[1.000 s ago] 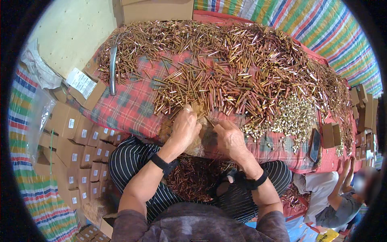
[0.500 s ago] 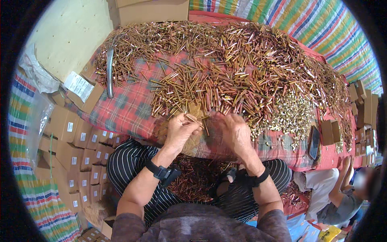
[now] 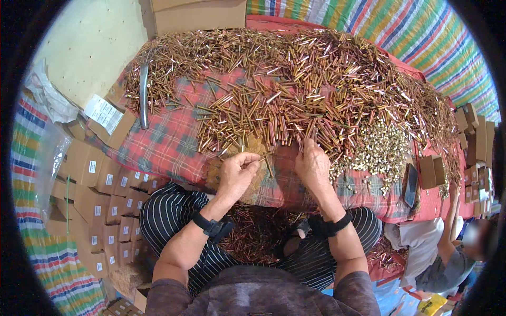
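Over the red-green plaid cloth point(image 3: 174, 124) spreads a big heap of slim copper- and gold-coloured metal rods point(image 3: 295, 105). My left hand point(image 3: 237, 174) is closed in a pinch above a patch of yellowish-brown material point(image 3: 256, 181); the tip of a rod shows by its fingertips, but what they hold is unclear. My right hand point(image 3: 313, 166) reaches to the near edge of the heap, its fingers together around a thin rod. Right of it lies a pile of small, short gold-coloured metal pieces point(image 3: 380, 150).
A curved grey metal bar point(image 3: 144, 95) lies at the left on the cloth. Labelled cardboard boxes point(image 3: 97, 210) are stacked at left. Near the right edge are a dark flat object point(image 3: 410, 185), an open small box point(image 3: 432, 172) and another person point(image 3: 445, 263). More rods lie between my legs.
My right hand has moved from beside the left to the heap's edge, its fingers now on the rods. The coppery rod seen in my left hand no longer shows plainly.
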Demonstrator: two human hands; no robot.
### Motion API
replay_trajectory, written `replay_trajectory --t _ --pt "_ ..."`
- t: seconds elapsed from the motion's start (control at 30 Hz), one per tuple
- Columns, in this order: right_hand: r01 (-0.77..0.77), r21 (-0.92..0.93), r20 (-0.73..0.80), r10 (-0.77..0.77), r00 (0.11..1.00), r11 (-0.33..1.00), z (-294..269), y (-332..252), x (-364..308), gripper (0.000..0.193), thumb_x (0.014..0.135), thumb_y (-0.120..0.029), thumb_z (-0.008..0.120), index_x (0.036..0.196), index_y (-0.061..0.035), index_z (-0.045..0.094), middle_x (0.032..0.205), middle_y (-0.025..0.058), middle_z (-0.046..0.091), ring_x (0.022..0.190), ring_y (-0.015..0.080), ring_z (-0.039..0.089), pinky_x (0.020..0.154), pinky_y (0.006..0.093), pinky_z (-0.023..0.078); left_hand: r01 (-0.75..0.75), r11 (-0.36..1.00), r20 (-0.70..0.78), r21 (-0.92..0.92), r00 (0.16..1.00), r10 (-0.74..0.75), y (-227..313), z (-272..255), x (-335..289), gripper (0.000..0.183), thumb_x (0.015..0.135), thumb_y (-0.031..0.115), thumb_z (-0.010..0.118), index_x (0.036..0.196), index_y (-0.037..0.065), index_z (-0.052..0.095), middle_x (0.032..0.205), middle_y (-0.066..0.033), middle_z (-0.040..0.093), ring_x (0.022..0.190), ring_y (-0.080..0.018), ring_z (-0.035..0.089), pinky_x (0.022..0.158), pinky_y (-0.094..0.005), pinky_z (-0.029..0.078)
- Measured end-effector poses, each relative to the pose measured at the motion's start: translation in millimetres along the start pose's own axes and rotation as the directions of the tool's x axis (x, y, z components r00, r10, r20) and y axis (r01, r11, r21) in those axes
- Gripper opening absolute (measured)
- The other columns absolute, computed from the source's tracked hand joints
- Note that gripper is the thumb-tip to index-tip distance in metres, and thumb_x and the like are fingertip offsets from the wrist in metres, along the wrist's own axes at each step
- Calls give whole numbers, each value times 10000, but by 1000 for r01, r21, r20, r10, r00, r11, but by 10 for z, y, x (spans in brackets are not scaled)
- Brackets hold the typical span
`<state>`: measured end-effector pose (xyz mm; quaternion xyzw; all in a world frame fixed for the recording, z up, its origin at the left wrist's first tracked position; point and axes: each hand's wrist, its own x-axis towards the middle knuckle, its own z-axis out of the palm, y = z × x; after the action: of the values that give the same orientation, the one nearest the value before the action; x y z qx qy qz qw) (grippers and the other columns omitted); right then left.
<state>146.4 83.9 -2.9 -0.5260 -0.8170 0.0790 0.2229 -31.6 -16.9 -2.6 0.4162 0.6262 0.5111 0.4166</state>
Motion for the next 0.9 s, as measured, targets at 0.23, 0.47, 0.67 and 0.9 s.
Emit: replay_trajectory --t 0.23,0.47,0.67,0.9 --pt "114 307 17 -125 992 945 -222 -129 -203 119 771 -59 609 880 -15 591 812 177 590 730 373 587 622 434 462 193 906 107 -377 981 -164 129 -27 -61 223 884 149 599 1037 -10 631 796 24 603 643 -17 466 553 -165 363" --pt "166 472 13 -195 981 866 -304 -250 -208 137 775 6 583 907 -25 603 786 163 552 711 369 569 601 427 454 142 941 140 -309 985 -102 217 -38 -74 246 881 157 608 1073 7 641 732 67 540 609 -13 418 534 -162 319" --pt "192 454 37 -234 972 870 -364 -254 -219 185 768 27 572 932 -45 617 784 150 547 714 360 570 607 422 460 156 941 198 -301 975 -98 210 -77 -56 233 879 133 601 1078 22 648 702 73 529 575 -10 397 512 -162 305" --pt "127 553 120 -229 966 824 -450 -244 -220 191 770 23 607 958 -11 614 859 147 628 780 290 635 682 348 500 -2 999 290 -39 957 13 219 -94 -56 256 882 143 565 1097 22 633 698 58 545 580 -20 406 515 -170 328"
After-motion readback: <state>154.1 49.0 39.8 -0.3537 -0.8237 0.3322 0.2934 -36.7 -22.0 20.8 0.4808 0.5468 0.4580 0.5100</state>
